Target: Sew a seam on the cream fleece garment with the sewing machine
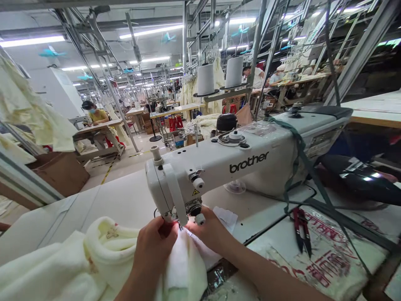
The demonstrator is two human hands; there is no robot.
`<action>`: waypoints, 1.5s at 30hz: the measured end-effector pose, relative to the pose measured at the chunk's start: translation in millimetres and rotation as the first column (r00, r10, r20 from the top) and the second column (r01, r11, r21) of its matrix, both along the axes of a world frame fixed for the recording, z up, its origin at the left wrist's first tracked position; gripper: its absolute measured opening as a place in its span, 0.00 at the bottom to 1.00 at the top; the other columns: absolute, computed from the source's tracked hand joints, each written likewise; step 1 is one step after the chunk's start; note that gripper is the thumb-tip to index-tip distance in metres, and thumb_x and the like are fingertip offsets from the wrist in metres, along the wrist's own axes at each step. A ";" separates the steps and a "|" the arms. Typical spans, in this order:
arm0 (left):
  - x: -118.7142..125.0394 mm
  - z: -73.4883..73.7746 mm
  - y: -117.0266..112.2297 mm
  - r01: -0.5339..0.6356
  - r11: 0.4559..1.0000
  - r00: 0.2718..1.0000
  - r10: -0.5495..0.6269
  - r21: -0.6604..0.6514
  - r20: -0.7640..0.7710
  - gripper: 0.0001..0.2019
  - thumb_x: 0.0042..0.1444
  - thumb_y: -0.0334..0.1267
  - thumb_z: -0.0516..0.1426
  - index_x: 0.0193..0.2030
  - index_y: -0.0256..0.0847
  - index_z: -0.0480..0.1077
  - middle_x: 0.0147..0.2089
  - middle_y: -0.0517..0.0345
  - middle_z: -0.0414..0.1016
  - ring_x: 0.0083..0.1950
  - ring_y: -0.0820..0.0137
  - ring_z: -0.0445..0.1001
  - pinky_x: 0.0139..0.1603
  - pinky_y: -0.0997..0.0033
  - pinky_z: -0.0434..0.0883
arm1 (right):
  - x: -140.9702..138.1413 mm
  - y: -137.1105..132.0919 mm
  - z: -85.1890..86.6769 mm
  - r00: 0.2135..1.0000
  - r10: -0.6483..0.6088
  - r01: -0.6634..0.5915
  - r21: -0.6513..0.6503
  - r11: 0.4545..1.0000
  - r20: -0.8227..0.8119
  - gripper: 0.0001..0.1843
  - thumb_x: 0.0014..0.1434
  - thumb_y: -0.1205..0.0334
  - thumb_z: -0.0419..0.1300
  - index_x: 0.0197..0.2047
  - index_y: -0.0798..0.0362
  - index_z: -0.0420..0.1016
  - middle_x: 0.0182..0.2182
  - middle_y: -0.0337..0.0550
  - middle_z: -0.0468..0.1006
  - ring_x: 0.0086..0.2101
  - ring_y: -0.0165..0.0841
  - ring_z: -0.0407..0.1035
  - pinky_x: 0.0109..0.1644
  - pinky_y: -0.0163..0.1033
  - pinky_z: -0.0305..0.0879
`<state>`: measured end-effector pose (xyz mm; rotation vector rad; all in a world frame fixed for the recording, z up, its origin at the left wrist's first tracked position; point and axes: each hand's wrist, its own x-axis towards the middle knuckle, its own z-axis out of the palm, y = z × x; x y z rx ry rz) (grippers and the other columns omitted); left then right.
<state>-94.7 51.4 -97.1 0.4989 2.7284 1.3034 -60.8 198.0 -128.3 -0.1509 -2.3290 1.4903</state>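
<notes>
A white sewing machine (216, 163) stands across the table, its needle end above a cream garment (184, 263). My left hand (156, 238) is closed on the fabric just left of the presser foot, thumb and fingers pinching its edge. On the other side of the needle, my right hand (206, 230) lies on the cloth, partly behind the machine's knobs; its fingertips are hidden. More of the garment, with a rolled opening and a small reddish embroidered mark, is bunched on the table at the left. A small lit area shows at the needle.
Dark red thread snips (301, 230) lie on a printed plastic sheet at the right. A green strap (300, 146) hangs over the machine. Two thread cones (205, 79) stand behind it. A cardboard box (61, 171) is at the left, and other people sit at tables farther back.
</notes>
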 end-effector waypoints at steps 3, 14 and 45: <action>2.4 2.6 1.2 -0.014 0.999 1.000 0.013 0.041 0.026 0.14 0.48 0.48 0.54 0.28 0.39 0.72 0.23 0.61 0.70 0.27 0.70 0.66 0.29 0.73 0.58 | 1.5 1.6 2.5 1.000 0.030 -0.031 -0.052 0.998 -0.008 0.03 0.48 0.70 0.58 0.27 0.53 0.70 0.28 0.35 0.74 0.32 0.31 0.68 0.37 0.34 0.63; -1.8 -1.3 2.4 -0.033 0.998 0.999 0.031 -0.059 -0.021 0.13 0.46 0.48 0.53 0.23 0.39 0.69 0.21 0.61 0.70 0.26 0.69 0.67 0.29 0.73 0.59 | -0.9 -2.2 2.9 1.000 -0.020 0.021 -0.104 0.994 0.014 0.03 0.46 0.65 0.59 0.24 0.52 0.68 0.25 0.37 0.72 0.30 0.32 0.64 0.36 0.35 0.60; 28.4 -2.1 -8.7 0.420 0.882 0.792 -0.472 -0.215 -0.388 0.09 0.54 0.25 0.56 0.41 0.38 0.70 0.36 0.56 0.76 0.32 0.69 0.76 0.32 0.71 0.75 | 50.4 10.4 17.6 0.976 0.156 -0.120 -0.218 0.969 0.156 0.06 0.43 0.58 0.57 0.22 0.50 0.70 0.45 0.48 0.72 0.55 0.45 0.59 0.60 0.48 0.52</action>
